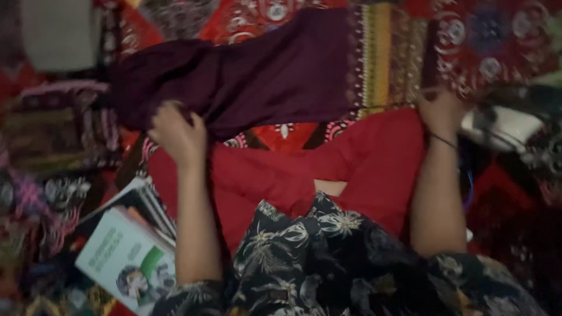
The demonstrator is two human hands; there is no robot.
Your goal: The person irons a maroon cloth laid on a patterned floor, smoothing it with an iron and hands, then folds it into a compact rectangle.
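A dark maroon cloth (pixel 263 76), soft and matte with loose folds, lies spread across a patterned red bedspread (pixel 492 41) printed with white and gold medallions. Along the cloth's right end runs a woven border band (pixel 374 55) of gold, green and maroon stripes, edged with small beaded-looking trim.

The left hand (pixel 175 133) is closed on the lower left edge of the maroon cloth, fingers curled into a bunch of the fabric. The right hand (pixel 440 111) sits at the cloth's lower right corner, beside the striped band; its fingers seem bent against the fabric there, but the blur hides whether they actually pinch it. A thin bangle (pixel 443 140) circles that wrist. The two hands are well apart, with the cloth stretched between and above them.

Below the maroon cloth and between the forearms lies a plain red garment (pixel 363 164), smooth and wrinkled into broad creases. Nearest the camera is the person's own black sleeve and lap fabric (pixel 328 251) with pale floral print.

Towards the lower left corner of the bedspread lies a small stack of paperback books (pixel 126 257), the top cover white and green, just beside the left forearm. A white crumpled object (pixel 503 126) rests near the right hand at the right edge, too blurred to tell what it is.
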